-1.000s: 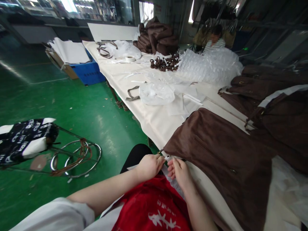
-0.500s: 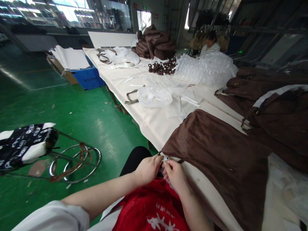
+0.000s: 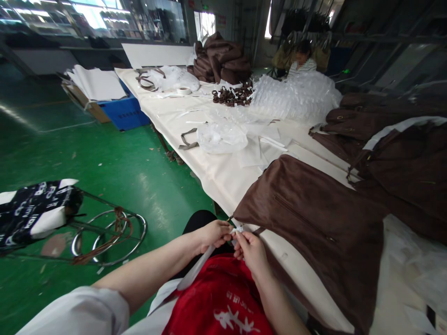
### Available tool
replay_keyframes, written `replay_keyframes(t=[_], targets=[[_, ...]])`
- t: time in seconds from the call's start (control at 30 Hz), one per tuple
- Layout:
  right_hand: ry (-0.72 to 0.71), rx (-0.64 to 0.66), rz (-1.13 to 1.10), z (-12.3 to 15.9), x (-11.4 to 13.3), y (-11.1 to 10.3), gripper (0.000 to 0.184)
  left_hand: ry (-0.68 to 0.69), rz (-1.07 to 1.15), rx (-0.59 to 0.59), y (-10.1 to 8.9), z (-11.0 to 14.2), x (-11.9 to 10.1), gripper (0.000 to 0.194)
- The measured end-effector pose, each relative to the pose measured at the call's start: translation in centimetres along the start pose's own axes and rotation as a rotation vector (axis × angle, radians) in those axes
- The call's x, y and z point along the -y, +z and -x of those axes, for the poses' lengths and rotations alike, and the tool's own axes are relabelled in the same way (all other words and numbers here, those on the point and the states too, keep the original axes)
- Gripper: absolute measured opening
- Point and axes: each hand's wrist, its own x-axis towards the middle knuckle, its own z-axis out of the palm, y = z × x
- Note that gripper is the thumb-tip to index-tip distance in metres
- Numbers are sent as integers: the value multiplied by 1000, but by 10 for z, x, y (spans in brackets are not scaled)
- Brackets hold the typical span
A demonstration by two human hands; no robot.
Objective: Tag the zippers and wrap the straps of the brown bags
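Close in front of my body, my left hand [image 3: 215, 234] and my right hand [image 3: 249, 247] meet at the table edge, both with fingers closed. A thin white strip [image 3: 197, 269] hangs below my left hand, and white material shows bunched between the two hands. My right thumb and fingers pinch this white material near the corner of a brown bag [image 3: 310, 218]. The bag lies flat on the table, its zipper facing up. A bit of dark strap shows beside my right hand; the rest is hidden.
The cream-covered table [image 3: 216, 170] carries a clear plastic bag [image 3: 221, 137], a heap of plastic wrapping [image 3: 296, 95] and more brown bags [image 3: 405, 172]. A stool [image 3: 38, 209] stands left on the green floor. A person [image 3: 302, 60] is behind the heap. A blue box [image 3: 125, 112] stands beyond.
A white strip now hangs visibly below my left hand, and more white material shows between the hands. My left fingers have shifted slightly. The view has moved a little.
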Motion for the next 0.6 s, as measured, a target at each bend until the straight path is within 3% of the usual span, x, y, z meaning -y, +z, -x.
replay_keyframes(t=[0.47, 0.53, 0.6], targets=[[117, 104, -265, -5, 22, 0, 54, -311, 420, 539, -5, 0, -14, 18], [77, 135, -339, -5, 24, 2, 49, -308, 415, 528, 1, 1, -10, 16], [38, 194, -431, -4, 22, 5, 45, -227, 286, 420, 8, 6, -8, 15]])
